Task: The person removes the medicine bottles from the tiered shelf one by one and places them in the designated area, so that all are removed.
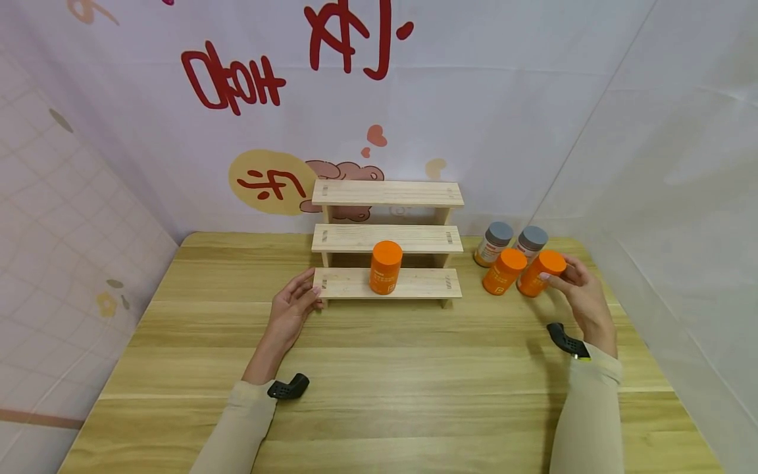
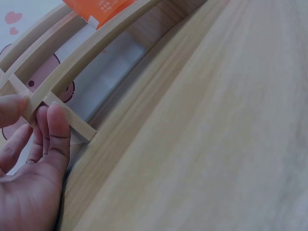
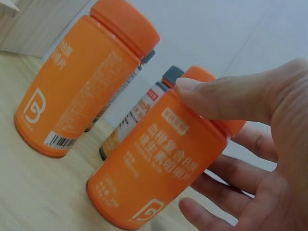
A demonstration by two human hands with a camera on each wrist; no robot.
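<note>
My left hand [image 1: 290, 309] pinches the left end of the lowest step of a three-tier wooden shelf [image 1: 349, 283]. In the left wrist view the thumb lies above the board and the fingertips [image 2: 57, 120] below it, by the shelf's leg. One orange bottle [image 1: 385, 268] stands upright on that lowest step. Over at the right, my right hand [image 1: 585, 301] holds another orange bottle [image 3: 154, 168], thumb near its cap and fingers behind it. Close beside it on the table stands a third orange bottle [image 3: 77, 86].
Two grey-capped bottles [image 1: 494, 245] stand behind the orange pair at the table's back right. The wooden table [image 1: 414, 382] is bordered by a printed white backdrop [image 1: 503, 118] behind and at both sides. The two upper steps [image 1: 387, 193] rise behind the lowest one.
</note>
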